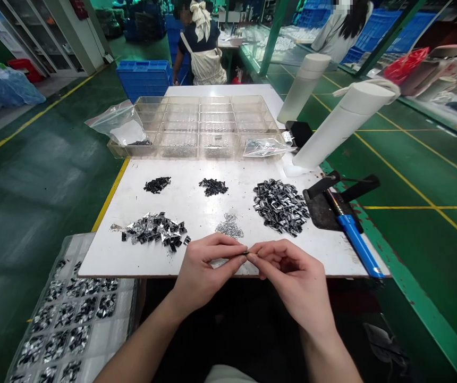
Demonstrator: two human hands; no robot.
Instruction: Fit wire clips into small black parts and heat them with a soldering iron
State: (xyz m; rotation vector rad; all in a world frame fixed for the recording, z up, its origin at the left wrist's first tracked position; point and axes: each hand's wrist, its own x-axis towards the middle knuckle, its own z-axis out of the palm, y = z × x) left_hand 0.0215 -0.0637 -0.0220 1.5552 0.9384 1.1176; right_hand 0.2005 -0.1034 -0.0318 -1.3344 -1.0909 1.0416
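My left hand (210, 266) and my right hand (292, 274) meet over the front edge of the white table (212, 207). Thumb and forefinger of each pinch a tiny dark part (246, 253), mostly covered by the fingertips. Just beyond them lies a small heap of fine silvery wire-like pieces (230, 227). Left of it spreads a pile of black and silver flat pieces (154, 230); a larger pile of similar black and silver pieces (280, 207) lies to the right. Farther back are two small heaps of black parts (157, 184), (213, 186).
A clear compartment box (200, 127) spans the table's back, with plastic bags (123, 125) on it. White cylinders (332, 125) and a blue-handled tool (350, 239) in a black stand are at right. A parts tray (57, 319) sits lower left. Two people work beyond.
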